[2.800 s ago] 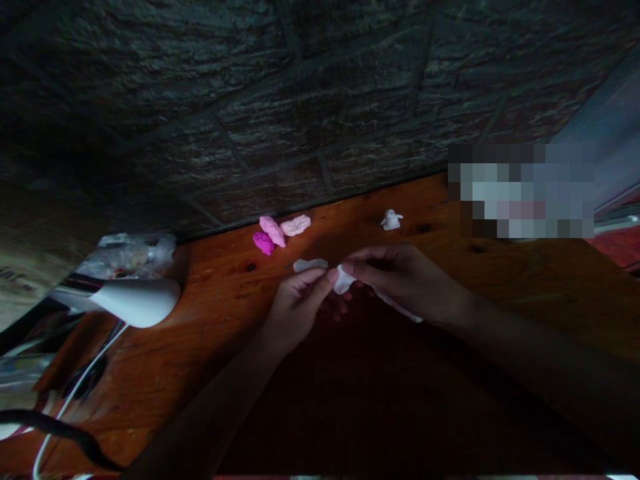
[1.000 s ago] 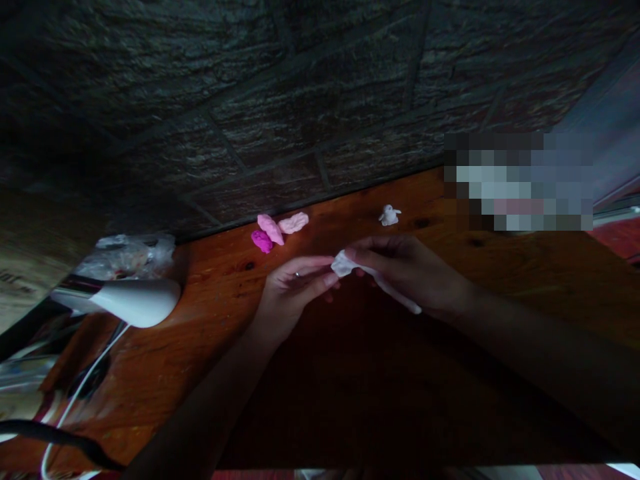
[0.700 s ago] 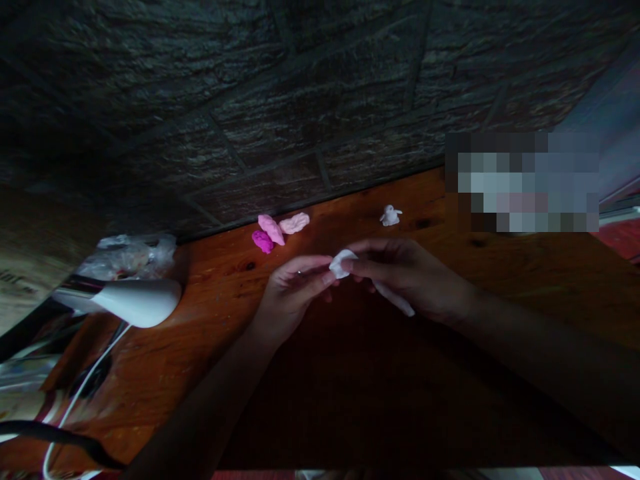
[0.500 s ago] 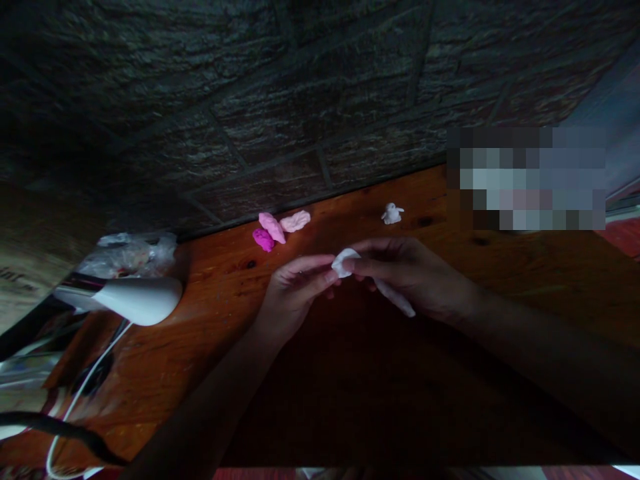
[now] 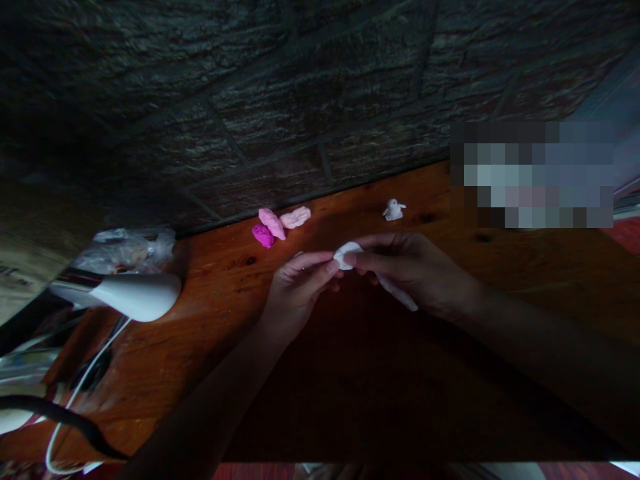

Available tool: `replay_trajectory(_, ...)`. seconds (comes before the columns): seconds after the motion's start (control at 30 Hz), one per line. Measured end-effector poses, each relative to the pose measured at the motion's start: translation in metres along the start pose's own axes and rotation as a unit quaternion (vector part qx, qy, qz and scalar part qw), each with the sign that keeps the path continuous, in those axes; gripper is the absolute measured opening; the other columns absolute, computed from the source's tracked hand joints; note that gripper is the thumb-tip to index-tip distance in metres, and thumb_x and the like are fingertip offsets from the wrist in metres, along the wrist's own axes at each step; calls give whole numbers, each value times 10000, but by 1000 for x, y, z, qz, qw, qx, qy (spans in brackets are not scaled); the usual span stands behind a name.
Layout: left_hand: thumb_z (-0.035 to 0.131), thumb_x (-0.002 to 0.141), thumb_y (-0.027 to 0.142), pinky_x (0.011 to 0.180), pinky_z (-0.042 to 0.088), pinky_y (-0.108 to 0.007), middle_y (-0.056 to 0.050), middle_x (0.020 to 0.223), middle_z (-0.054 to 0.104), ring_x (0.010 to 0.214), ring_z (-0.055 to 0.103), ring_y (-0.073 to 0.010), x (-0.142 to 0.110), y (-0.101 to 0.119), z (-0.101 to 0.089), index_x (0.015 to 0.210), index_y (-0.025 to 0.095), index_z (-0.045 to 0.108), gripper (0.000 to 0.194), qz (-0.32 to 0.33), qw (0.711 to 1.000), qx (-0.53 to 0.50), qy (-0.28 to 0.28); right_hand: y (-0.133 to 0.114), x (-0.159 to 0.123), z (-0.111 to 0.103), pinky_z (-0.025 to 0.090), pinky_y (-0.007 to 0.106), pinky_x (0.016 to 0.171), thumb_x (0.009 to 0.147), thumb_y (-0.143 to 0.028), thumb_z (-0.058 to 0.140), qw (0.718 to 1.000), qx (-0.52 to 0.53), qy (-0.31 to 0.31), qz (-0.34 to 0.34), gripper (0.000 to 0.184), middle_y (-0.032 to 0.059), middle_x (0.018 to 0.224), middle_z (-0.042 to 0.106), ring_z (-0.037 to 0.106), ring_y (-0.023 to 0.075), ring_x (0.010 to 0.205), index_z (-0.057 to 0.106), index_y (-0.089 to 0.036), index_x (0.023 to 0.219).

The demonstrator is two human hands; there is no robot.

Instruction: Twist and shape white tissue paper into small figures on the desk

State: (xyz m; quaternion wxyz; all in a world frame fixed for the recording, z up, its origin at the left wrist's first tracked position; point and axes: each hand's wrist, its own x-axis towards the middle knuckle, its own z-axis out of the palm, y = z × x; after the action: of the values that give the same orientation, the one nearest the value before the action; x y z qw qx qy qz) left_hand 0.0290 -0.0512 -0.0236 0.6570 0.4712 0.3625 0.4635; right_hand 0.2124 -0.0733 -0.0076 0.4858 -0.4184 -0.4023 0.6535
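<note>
White piece (image 5: 349,255) was over the wooden table (image 5: 210,287), pinched by left hand (image 5: 294,290) and right hand (image 5: 420,273), edges partly covered. Pale strip's (image 5: 399,293) upper end lay hidden behind the right fingers; pixelated patch (image 5: 533,177) was unreadable.

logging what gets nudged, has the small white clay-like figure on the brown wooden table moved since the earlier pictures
No, the white figure sits just left of the same dark wood knot as before; only the camera view shifted.
</note>
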Motion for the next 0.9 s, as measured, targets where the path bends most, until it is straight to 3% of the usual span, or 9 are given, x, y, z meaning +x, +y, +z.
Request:
replay_trajectory(0.27, 830, 797, 347, 629, 557, -198, -20, 807, 689, 742, 645, -109, -3, 1, 1, 824, 181, 796, 172, -21, 998, 12, -55, -1, -2, 3, 484, 258, 639, 691, -336, 867, 1000, 20, -12, -15, 193, 0, 760, 748, 642, 118, 675, 809, -223, 836)
replay_trajectory(0.67, 774, 865, 332, 587, 524, -174, -1, 762, 673, 656, 613, -80, -2, -7, 1, 849, 195, 794, 139, 44, 997, 32, -49, 1, -1, 4, 453, 228, 593, 679, -317, 887, 999, 45, 0, -10, 197, -19, 740, 749, 590, 78, 596, 813, -215, 831)
replay_trajectory(0.9, 838, 793, 364, 554, 512, -160, 3, 780, 686, 645, 617, -72, 0, -7, 0, 814, 221, 810, 147, 22, 998, 18, -54, 1, -1, 5, 477, 247, 615, 701, -312, 875, 999, 33, 9, -21, 180, -5, 776, 760, 634, 105, 642, 810, -223, 844)
